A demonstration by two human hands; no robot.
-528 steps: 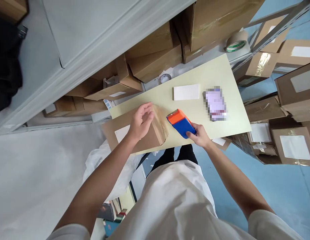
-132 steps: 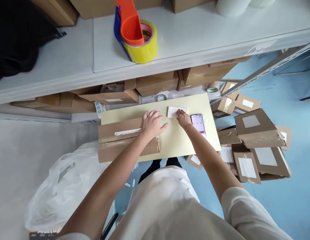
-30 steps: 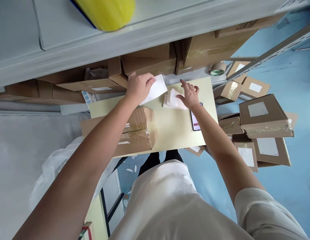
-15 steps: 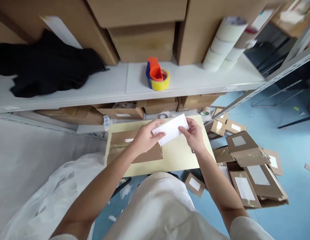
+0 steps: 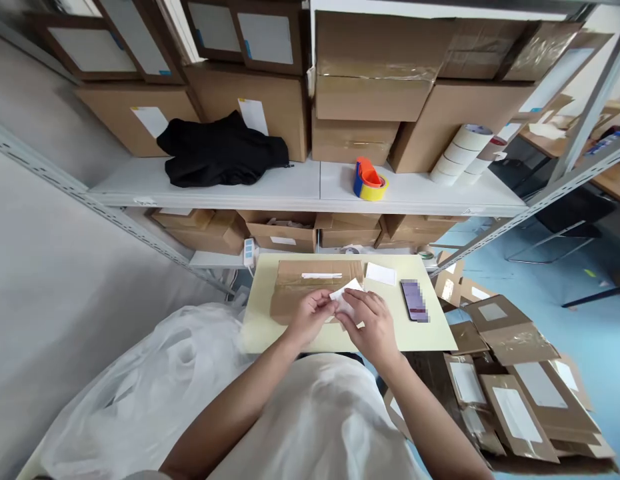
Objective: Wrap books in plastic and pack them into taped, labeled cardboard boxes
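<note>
My left hand is closed, pinching the left edge of a small white paper slip. My right hand grips the same slip from the right, thumb below and fingers over it. Both hands are above the front part of a flat brown cardboard box, which lies on a pale yellow table. Across the box's top is a narrow white strip. Another white paper rests behind my right hand. To the right lies a phone with its screen lit and partly pixelated.
A grey shelf behind the table carries a tape dispenser, rolls of tape, black cloth and cartons. Stacked labelled boxes crowd the floor at right. White plastic sheeting bulges at left.
The view has shifted and takes in more of the shelf. The paper between my hands now looks smaller, and my hands are closer together. A white paper and the phone show on the table's right side.
</note>
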